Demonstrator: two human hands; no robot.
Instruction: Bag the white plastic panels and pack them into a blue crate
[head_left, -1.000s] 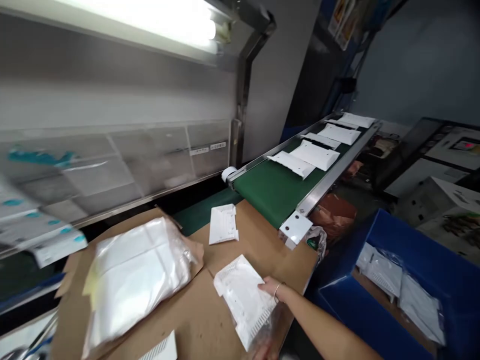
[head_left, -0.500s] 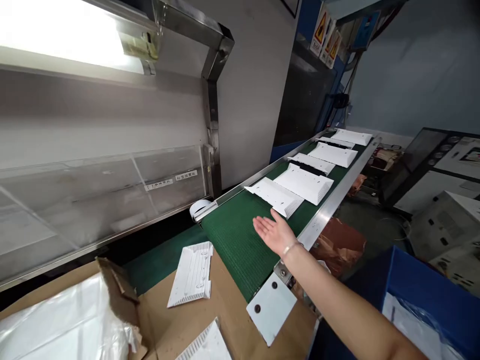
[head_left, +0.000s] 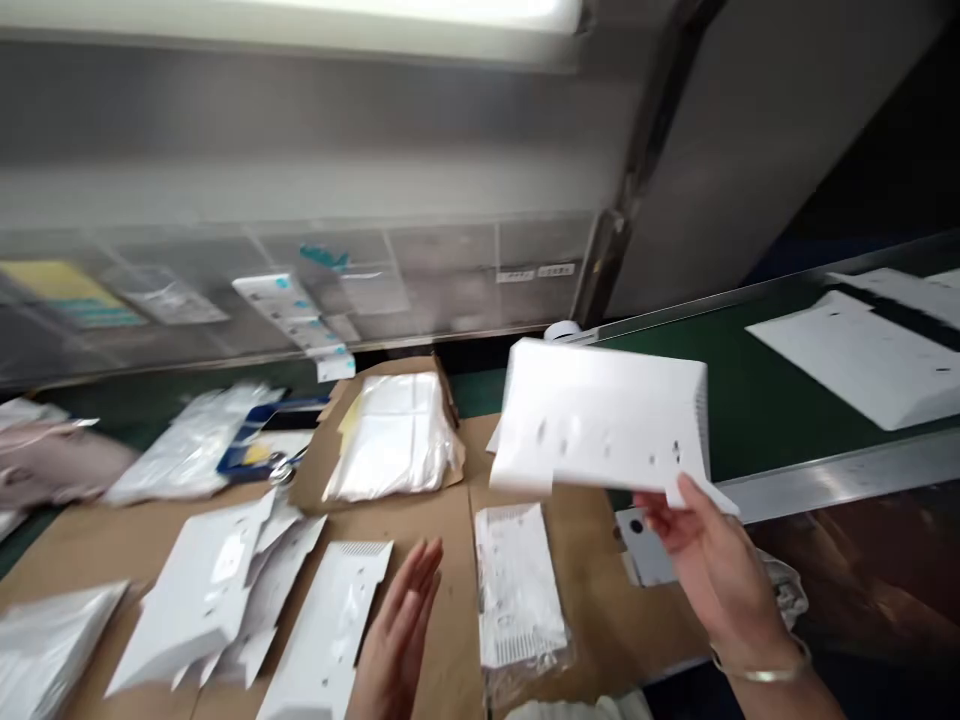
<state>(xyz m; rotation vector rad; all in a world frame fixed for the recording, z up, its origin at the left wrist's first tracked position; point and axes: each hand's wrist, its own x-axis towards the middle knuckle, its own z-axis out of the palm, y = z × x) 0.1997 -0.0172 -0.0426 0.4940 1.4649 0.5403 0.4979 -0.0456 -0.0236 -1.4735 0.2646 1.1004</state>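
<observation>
The right hand [head_left: 716, 565] pinches a white panel [head_left: 600, 415] by its near right corner, at the green belt's [head_left: 724, 390] left end. The left hand [head_left: 394, 645] is open, fingers together, beside a second panel [head_left: 326, 625].

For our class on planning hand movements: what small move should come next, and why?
Probably raise the left hand to steady the held white panel: the right hand alone holds it, near one corner, while the left appears open and holds nothing.

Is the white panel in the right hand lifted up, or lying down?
Lifted: the right hand holds the panel by one edge, above the cardboard.
</observation>
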